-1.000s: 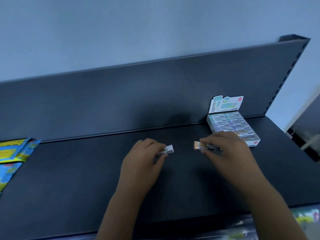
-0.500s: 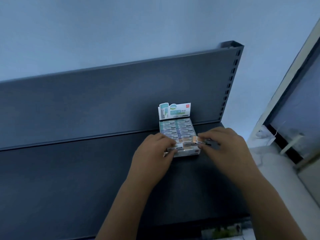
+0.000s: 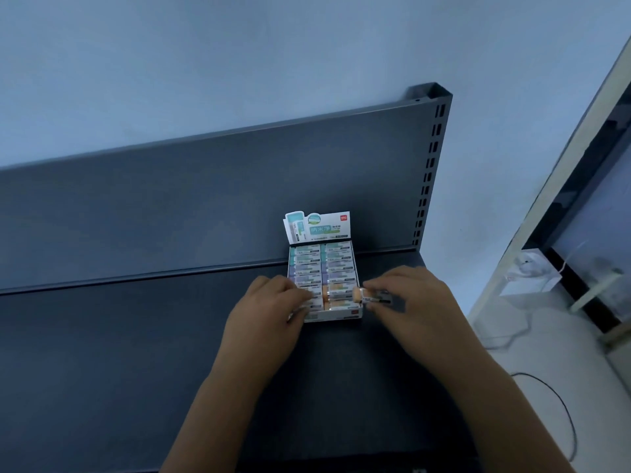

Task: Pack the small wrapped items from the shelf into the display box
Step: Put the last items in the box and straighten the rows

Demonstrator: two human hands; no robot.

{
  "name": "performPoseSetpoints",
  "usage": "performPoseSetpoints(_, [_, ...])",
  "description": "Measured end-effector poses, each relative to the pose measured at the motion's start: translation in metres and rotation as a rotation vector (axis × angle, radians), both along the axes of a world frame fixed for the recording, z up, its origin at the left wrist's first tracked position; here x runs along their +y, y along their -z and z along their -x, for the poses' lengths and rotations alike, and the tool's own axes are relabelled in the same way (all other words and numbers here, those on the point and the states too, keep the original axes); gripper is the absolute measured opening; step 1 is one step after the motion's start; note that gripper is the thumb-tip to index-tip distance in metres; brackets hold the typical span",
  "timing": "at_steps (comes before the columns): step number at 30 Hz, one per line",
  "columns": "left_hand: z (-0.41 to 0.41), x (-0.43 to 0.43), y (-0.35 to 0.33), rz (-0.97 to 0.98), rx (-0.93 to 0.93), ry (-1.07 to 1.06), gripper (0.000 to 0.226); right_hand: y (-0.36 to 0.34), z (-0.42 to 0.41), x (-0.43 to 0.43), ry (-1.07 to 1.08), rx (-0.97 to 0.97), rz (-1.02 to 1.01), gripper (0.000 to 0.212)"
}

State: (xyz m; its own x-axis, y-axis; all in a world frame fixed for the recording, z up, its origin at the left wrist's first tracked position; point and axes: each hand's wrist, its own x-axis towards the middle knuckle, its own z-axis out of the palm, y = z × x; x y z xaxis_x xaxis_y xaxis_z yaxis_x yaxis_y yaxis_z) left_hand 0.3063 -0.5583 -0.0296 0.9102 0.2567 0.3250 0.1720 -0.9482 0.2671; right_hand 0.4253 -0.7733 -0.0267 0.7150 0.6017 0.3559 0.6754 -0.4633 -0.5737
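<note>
The display box [image 3: 333, 315] is a small white open-top carton sitting on the dark shelf [image 3: 102, 370], near its right end, right against the back panel. Its printed lid flap stands upright at the back. Inside are two neat columns of wrapped items [image 3: 322, 268] lying flat, teal and purple ones at the back, orange toward the front. One more wrapped item [image 3: 367, 297], orange-ended, sits at the box's front right edge.

We face a pale blue wall [image 3: 239, 63] behind a dark grey metal shelf [image 3: 102, 370] whose back panel [image 3: 205, 206] ends in a slotted upright [image 3: 431, 165]. At right, a light floor [image 3: 532, 363] carries a black cable [image 3: 563, 411] beside a dark-framed window [image 3: 587, 186].
</note>
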Motion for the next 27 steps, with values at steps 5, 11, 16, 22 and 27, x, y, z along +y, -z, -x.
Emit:
performPoseSetpoints(5, [0.004, 0.003, 0.002, -0.063, -0.009, 0.047, 0.009, -0.001, -0.005, 0.010, 0.001, -0.001, 0.053, 0.031])
performPoseSetpoints(11, [0.014, 0.008, 0.005, -0.023, 0.001, 0.042, 0.019, 0.000, 0.001, 0.025, -0.022, -0.020, 0.101, 0.029])
performPoseSetpoints(16, [0.022, 0.011, 0.006, 0.019, 0.024, 0.053, 0.028, 0.005, 0.004, 0.039, -0.029, -0.063, 0.128, 0.023])
performPoseSetpoints(22, [0.028, 0.014, 0.010, 0.048, 0.006, 0.051, 0.030, 0.009, 0.008, 0.048, -0.046, -0.079, 0.112, 0.023])
performPoseSetpoints(27, [0.027, 0.014, 0.013, 0.068, 0.000, 0.051, 0.031, 0.010, 0.010, 0.045, -0.039, -0.124, 0.122, 0.016])
